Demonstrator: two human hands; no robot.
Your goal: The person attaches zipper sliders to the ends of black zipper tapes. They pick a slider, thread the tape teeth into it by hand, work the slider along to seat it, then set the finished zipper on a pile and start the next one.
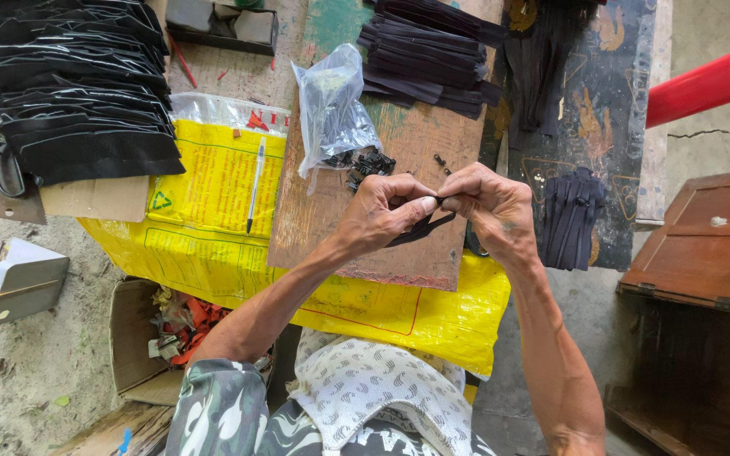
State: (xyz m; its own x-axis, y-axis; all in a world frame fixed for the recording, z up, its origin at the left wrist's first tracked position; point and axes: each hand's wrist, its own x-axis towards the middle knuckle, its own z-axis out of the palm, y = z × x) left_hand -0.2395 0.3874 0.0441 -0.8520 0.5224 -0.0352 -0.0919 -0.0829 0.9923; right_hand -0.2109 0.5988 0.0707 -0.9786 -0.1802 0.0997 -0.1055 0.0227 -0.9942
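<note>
My left hand [382, 211] and my right hand [487, 207] meet over a brown board [340, 228], both pinching one short black zipper strip [422, 228]. The strip's loose end droops below my left fingers. Just beyond my hands lies a small heap of black zipper sliders [369, 165] spilling from a clear plastic bag [331, 110]. A stack of black zipper strips [428, 55] sits at the far side of the board, and another bundle [574, 215] lies right of my right hand.
A yellow woven sack [213, 245] covers the bench, with a pen [255, 181] on it. Stacked black pieces [73, 93] and scissors [6, 169] lie far left. A cardboard box of scraps [158, 338] stands below; a wooden box [711, 245] and a red cylinder [703, 84] are at the right.
</note>
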